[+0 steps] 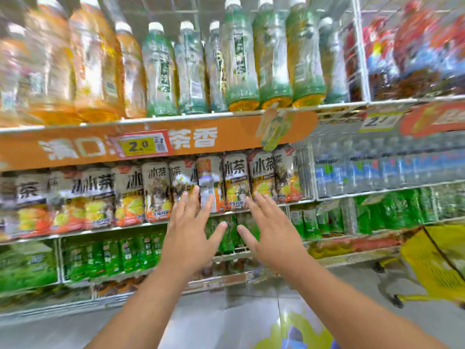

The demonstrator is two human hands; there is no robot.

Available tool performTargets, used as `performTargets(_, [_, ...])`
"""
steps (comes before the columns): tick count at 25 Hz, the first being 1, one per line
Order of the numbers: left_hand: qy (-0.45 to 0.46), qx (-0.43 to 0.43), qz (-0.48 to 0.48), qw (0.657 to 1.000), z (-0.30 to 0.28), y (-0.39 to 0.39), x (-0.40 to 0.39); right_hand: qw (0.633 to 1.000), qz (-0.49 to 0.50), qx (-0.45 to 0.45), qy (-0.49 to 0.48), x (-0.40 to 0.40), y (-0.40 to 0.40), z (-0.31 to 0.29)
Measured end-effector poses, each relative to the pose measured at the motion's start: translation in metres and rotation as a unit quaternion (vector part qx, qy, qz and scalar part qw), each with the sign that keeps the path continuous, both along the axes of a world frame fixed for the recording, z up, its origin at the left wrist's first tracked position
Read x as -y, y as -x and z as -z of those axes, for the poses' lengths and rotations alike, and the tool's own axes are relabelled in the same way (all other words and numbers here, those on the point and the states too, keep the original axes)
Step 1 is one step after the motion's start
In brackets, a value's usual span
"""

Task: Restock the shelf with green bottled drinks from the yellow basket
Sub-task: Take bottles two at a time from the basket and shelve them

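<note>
Head | two hands: left hand point(190, 233), right hand point(273, 231) | fingers spread, empty | one yellow basket point(437, 263)

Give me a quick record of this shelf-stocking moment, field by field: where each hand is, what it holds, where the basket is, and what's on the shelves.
left hand: left hand raised before the shelves, fingers spread, holding nothing
right hand: right hand raised beside it, fingers spread, holding nothing
basket: yellow basket at right on the floor, contents not visible
top shelf: orange drinks at left, pale green bottles with white caps at centre
middle shelf: tea cartons
lower shelf: green bottled drinks, blurred
image quality: motion blur throughout
</note>
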State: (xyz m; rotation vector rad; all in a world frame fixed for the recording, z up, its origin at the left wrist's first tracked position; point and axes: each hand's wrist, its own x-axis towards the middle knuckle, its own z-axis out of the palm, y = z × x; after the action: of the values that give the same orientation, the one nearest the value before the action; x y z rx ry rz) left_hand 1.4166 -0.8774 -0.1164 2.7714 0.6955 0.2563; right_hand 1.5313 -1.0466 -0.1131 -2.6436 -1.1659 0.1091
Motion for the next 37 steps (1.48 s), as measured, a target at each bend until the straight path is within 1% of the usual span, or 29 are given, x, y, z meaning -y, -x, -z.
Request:
performTargets(3, [-0.007,0.003,0.016,1.0,-0.032,-0.001,-0.005,1.0,0.008,0.01,-0.012,-0.004,0.002,-0.031])
performTargets(7, [-0.03,0.0,0.028,0.999,-0.059,-0.001,-0.01,0.999,0.036,0.031,-0.017,-0.006,0.002,-0.061])
performTargets(12, [-0.015,0.006,0.041,0.999,-0.088,-0.01,-0.01,0.996,0.084,0.025,-0.021,-0.009,0.008,-0.083])
performTargets(16, [-0.055,0.018,0.068,0.996,-0.104,-0.016,-0.007,0.991,0.111,0.037,-0.057,-0.01,0.014,-0.101])
performTargets(18, [-0.055,0.036,0.077,0.995,-0.111,-0.018,-0.01,0.989,0.128,0.037,-0.071,-0.009,0.013,-0.11])
performTargets(23, [-0.076,0.041,0.094,0.992,-0.112,-0.036,-0.003,0.984,0.156,0.055,-0.067,0.004,0.011,-0.109])
performTargets(28, [-0.091,0.021,0.116,0.989,-0.108,-0.055,0.037,0.975,0.203,0.058,-0.067,0.062,-0.002,-0.105])
performTargets(31, [-0.091,0.031,0.132,0.987,-0.112,-0.066,0.072,0.971,0.219,0.062,-0.075,0.103,-0.005,-0.106])
performTargets(33, [-0.104,0.036,0.155,0.982,-0.116,-0.078,0.113,0.967,0.234,0.057,-0.079,0.144,-0.007,-0.106])
performTargets(37, [-0.098,0.042,0.188,0.976,-0.117,-0.101,0.205,0.961,0.252,0.07,-0.093,0.234,-0.015,-0.106])
